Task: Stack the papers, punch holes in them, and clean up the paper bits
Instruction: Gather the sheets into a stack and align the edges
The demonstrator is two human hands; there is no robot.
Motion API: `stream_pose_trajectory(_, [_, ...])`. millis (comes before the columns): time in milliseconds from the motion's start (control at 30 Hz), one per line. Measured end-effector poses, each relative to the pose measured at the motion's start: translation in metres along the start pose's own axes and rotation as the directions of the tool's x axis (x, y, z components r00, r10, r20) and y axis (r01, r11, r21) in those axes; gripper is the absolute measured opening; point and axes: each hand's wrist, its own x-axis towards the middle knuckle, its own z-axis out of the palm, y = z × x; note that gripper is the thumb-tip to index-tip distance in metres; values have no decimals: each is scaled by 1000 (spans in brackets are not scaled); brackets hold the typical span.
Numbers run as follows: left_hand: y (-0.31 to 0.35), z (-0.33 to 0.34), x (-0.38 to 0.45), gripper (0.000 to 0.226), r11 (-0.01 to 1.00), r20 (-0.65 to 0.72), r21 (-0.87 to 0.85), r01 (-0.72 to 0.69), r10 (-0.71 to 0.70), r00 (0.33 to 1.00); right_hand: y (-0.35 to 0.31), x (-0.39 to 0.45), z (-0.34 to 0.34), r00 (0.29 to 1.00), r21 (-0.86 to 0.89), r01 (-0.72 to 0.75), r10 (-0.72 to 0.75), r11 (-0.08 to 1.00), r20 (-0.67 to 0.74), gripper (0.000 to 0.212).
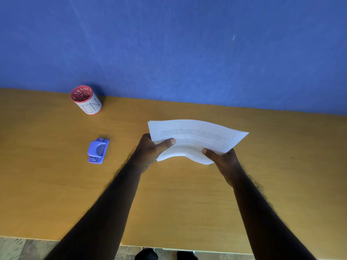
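A sheaf of white printed papers (197, 136) is held above the wooden table, bowed in the middle. My left hand (150, 151) grips its left edge with the thumb on top. At the near right corner my right hand (225, 162) pinches the sheets, thumb on the top page. A small blue hole punch (98, 151) lies on the table to the left of my left hand, apart from it.
A red cup with a white paper label (86, 100) stands at the back left by the blue wall (187, 44). The yellow-brown table (178, 203) runs across the view; its near edge and the floor show at the bottom.
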Motion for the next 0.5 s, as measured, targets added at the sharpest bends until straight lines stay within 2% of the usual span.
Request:
stream_pose_trajectory(100, [-1,1,-1,30,1000,-10,8,2,-1,1000,-1,4,-1,1000,-2,-10,10,1000,-6,36])
stream_pose_trajectory(233, [0,6,-1,24,999,-36,12,39,-39,999,4,7,-4,1000,-9,-20,20,1000,7,38])
stream_pose_trajectory(333, [3,11,0,19,999,-98,32,16,-13,995,8,9,-7,995,-99,-39,30,994,-91,31])
stream_pose_trajectory(367, [4,12,1,15,1000,-135,16,4,-1,991,9,9,-8,990,-164,-47,23,985,-142,36])
stream_pose_trajectory(433, [3,11,5,10,993,-214,-115,-11,-14,977,19,8,-11,953,-249,-146,69,957,-296,69])
stream_pose_trajectory(500, [1,11,8,14,945,-256,-327,-28,-60,965,29,2,-7,874,-135,-336,255,932,-413,94])
